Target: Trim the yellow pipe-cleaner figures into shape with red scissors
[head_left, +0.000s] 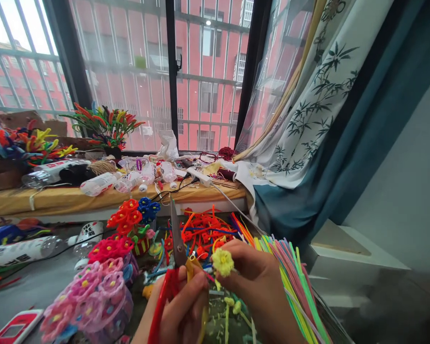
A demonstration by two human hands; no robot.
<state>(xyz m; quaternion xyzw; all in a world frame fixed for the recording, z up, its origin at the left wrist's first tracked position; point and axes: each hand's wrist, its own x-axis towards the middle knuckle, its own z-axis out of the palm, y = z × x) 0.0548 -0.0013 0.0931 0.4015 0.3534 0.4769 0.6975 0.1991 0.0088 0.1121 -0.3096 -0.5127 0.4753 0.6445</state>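
Note:
My left hand point(182, 306) is closed around red-handled scissors point(178, 239), whose blades point up and away from me. A yellow piece with a small metal ring at its tip point(192, 263) also sticks up from that hand; its kind is unclear. Close by on the right, my right hand point(258, 282) pinches a small pale-yellow fuzzy pipe-cleaner flower point(222, 262) between thumb and fingers. The flower and the scissors are apart. Below the hands, yellow-green pipe-cleaner pieces point(232, 308) lie on the dark work surface among small clippings.
Pink pipe-cleaner flowers point(89, 296), red flowers point(127, 215) and blue flowers point(148, 209) stand at left. A heap of orange-red pieces point(208, 229) lies ahead. Long coloured pipe cleaners point(294, 272) are bundled at right. Plastic bottles point(98, 184) and a power strip point(198, 176) lie on the ledge.

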